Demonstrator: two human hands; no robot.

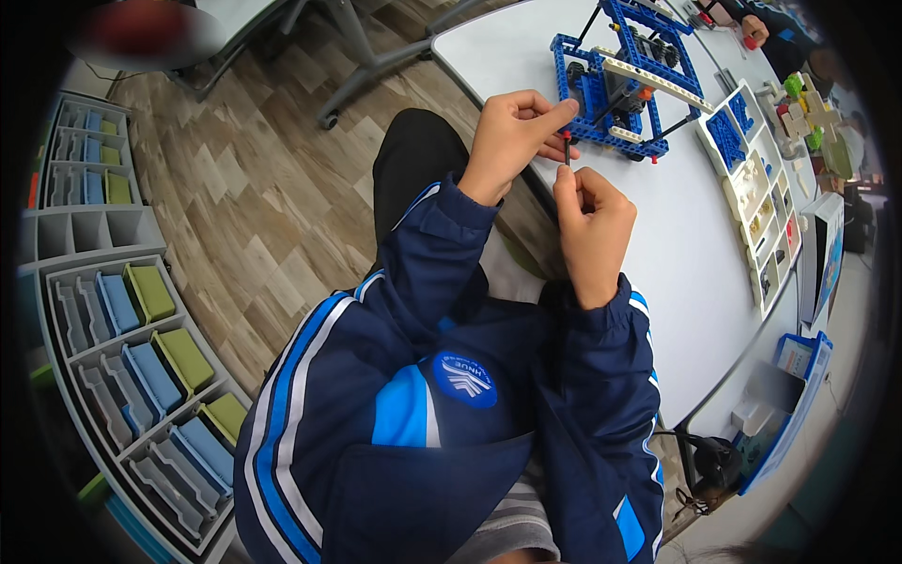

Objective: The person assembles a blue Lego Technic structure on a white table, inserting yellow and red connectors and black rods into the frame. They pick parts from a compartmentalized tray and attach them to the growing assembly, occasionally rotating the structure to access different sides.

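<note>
Between my two hands stands a thin black axle (567, 153) with a small red connector (567, 136) at its upper end. My right hand (598, 226) pinches the axle's lower end between thumb and bent fingers. Closed around the red connector, my left hand (512, 139) has its thumb above and its fingertips behind it. Just beyond my fingers sits a blue building-brick model (587, 122) with white beams, black axles, dark gears and red end pieces. Its near corner lies right beside my left thumb; whether they touch I cannot tell.
A white sorting tray (736, 202) of blue and small parts lies right of the model on the white table (648, 249). Another person's hand (754, 30) shows at the far right. A blue-edged box (785, 414) stands lower right; a grey drawer rack (94, 273) lines the left.
</note>
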